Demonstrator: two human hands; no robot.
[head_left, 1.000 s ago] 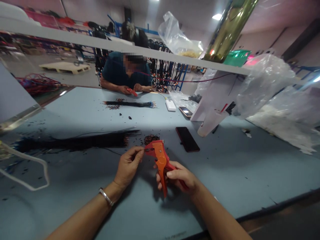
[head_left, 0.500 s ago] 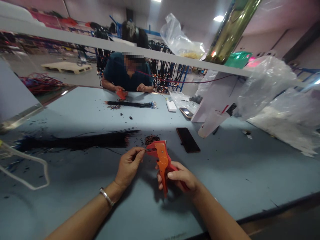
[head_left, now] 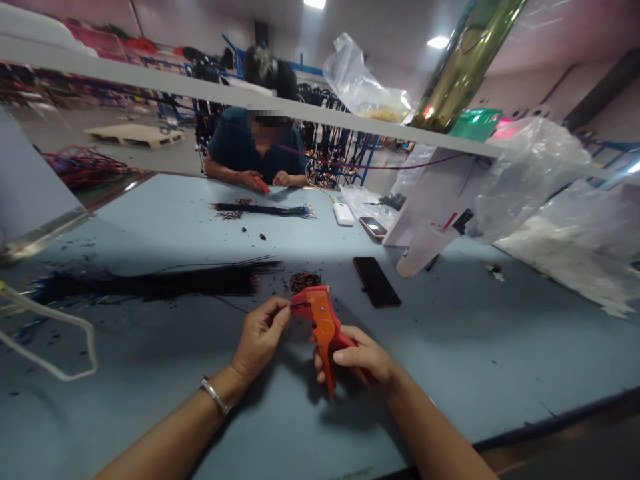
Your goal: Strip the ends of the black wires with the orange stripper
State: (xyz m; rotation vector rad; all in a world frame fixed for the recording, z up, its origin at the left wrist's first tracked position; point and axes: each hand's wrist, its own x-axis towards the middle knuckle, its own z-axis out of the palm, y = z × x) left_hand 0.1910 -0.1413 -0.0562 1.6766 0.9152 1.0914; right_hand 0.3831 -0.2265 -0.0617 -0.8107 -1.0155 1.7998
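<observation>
Between thumb and forefinger, my left hand point(head_left: 263, 337) pinches a thin black wire point(head_left: 230, 304) that trails off to the left behind it. The wire's end lies at the jaws of an orange and red wire stripper point(head_left: 324, 327). My right hand point(head_left: 363, 357) is wrapped round the stripper's handles, holding it upright with the head pointing left. How tightly the jaws close on the wire is too small to tell. Just beyond the stripper's head sits a small pile of cut wire bits point(head_left: 304, 281). A thick bundle of black wires point(head_left: 175, 283) lies to the left.
A black phone point(head_left: 377, 281) lies right of the pile. Farther back are a second wire bundle point(head_left: 265, 209), a white box point(head_left: 343, 213), another phone point(head_left: 373, 227) and a tilted plastic cup point(head_left: 425, 252). Across the table a co-worker point(head_left: 257, 147) holds a red tool. A shelf point(head_left: 300, 107) crosses above.
The stripper's head has dipped slightly, and its jaws sit closer to my left fingertips. Across the table, the co-worker's red tool has shifted right and turned.
</observation>
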